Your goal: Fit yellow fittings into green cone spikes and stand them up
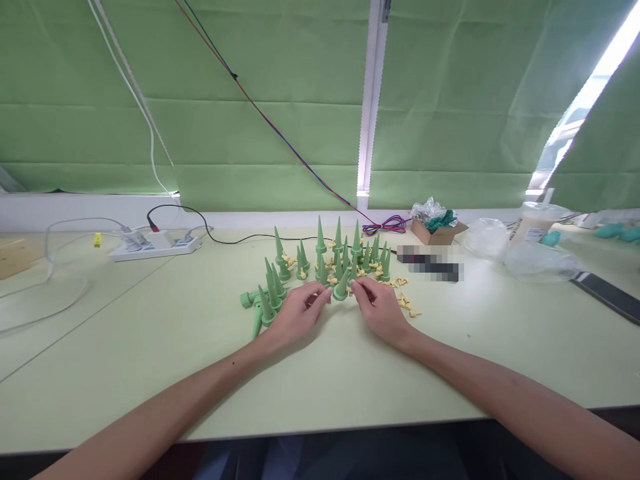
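A green cone-shaped spike with a round base leans between my two hands, low over the table. My right hand has thumb and fingertips closed at its right side, on a small yellow piece by the base. On the other side, my left hand is curled with thumb and forefinger slightly apart, close to the spike but not visibly touching it. Behind the hands stand several more green spikes, many with small yellow valve-like pieces. Loose yellow pieces lie right of my right hand.
Left of the spikes lie green tubular parts. A white power strip with cables sits at the back left. At the back right are a cardboard box, a drink cup, plastic bags and a dark phone-like slab.
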Demonstrator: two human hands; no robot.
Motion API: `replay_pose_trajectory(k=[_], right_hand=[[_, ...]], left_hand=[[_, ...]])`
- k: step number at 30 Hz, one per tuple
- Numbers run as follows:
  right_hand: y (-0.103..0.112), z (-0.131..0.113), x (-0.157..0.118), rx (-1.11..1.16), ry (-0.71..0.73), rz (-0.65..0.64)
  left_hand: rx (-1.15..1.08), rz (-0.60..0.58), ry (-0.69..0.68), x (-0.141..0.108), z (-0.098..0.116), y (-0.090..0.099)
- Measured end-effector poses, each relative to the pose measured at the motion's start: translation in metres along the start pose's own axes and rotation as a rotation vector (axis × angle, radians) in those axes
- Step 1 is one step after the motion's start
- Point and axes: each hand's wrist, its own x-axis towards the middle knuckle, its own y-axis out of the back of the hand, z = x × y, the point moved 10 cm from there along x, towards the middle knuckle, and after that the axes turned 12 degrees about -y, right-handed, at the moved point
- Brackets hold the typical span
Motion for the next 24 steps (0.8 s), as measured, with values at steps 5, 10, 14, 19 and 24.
replay_pose_trajectory(k=[5, 10, 14, 19, 24], right_hand=[[-0.001, -0.004, -0.001, 0.004, 0.024, -0.007], [-0.008, -0.007, -0.004, 0.017, 0.050, -0.075], [-0.010, -0.007, -0.004, 0.026, 0.054, -0.102], [-0.011, -0.005, -0.004, 0.038, 0.050, -0.122], [-0.010, -0.005, -0.004, 0.030, 0.056, -0.130]], left_hand=[[-0.245, -0.100, 0.188, -0.005, -0.015, -0.018], [-0.435, -0.197, 0.281, -0.009, -0.021, -0.034], [-0.407, -0.203, 0.289, -0.010, -0.025, -0.033], [-0.341, -0.217, 0.254, -0.010, -0.023, -0.030], [-0.226, -0.175, 0.171, -0.008, -0.014, -0.020]])
